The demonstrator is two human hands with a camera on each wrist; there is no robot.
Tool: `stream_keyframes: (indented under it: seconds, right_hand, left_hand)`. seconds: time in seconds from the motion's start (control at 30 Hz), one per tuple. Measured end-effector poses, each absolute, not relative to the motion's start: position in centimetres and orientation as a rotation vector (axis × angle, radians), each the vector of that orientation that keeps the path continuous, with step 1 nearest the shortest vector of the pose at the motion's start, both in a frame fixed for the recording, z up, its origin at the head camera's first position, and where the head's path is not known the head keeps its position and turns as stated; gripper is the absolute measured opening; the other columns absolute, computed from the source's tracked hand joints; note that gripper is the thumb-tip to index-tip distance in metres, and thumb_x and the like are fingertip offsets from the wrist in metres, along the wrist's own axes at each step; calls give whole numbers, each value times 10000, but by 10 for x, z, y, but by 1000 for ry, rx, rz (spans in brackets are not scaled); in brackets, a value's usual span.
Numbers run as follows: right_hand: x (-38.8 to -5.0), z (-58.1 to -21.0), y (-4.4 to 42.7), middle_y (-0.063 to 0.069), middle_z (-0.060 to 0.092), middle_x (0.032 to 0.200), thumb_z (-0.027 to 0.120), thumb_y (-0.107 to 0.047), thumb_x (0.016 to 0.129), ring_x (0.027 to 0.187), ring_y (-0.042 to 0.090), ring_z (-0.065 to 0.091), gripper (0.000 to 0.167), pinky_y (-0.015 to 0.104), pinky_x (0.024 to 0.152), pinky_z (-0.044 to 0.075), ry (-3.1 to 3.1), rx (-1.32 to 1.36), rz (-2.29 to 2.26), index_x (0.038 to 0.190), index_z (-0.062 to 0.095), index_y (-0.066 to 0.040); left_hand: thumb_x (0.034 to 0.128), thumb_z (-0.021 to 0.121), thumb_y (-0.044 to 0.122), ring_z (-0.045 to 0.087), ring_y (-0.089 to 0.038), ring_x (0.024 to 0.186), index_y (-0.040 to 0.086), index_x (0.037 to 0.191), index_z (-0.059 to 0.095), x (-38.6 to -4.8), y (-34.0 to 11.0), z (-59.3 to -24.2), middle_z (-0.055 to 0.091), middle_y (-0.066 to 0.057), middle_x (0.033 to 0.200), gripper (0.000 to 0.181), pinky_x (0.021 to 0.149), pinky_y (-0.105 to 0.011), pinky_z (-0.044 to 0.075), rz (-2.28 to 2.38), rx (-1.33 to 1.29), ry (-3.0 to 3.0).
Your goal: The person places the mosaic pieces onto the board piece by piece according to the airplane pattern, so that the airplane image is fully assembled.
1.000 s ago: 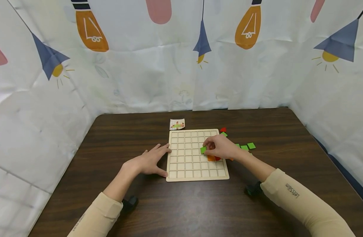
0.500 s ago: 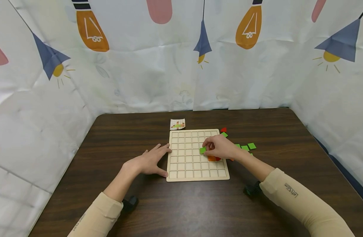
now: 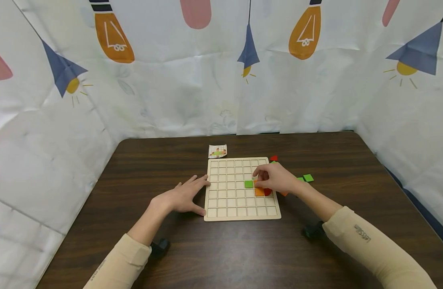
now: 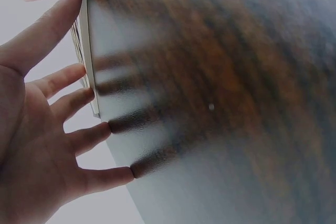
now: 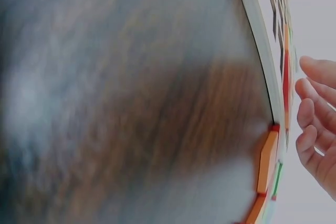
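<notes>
The right hand [image 3: 275, 178] has let go of the green square tile [image 3: 248, 184] and moved right. The tile now lies just left of it.

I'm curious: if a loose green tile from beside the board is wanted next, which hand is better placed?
Probably the right hand: it is over the right part of the board, nearer the loose green tile. The left hand touches the board's opposite edge.
</notes>
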State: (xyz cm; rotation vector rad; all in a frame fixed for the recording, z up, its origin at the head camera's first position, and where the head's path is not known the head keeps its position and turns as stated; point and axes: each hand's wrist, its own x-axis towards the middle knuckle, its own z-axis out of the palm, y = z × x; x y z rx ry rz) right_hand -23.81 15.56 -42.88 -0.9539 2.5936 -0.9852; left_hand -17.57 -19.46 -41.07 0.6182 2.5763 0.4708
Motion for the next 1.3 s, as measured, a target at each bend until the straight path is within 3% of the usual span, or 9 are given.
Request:
stream_keyframes:
  seconds: [0.7,1.3]
  right_hand:
    - [-260,-426,203,-3,665,897,745,-107,949,750,168,587,209,332,662,515,2719,-790,-980,1136,720,-16]
    - [-278,-434,218,104,658,1019,671,-29,980,701,178,525,306,357,647,466,2724,-765,-869,1282,670,22]
  left_hand:
    - [848,836,477,72,-378,1557,159,1581,379,-177,-195,-410,130,-88,1710,921,1135,-747,129,469,623,2577]
    - [852,833,473,65,-378,1557,152,1585,378,-175,-196,-411,123,-100,1710,920,1130,-755,122,474,621,2574]
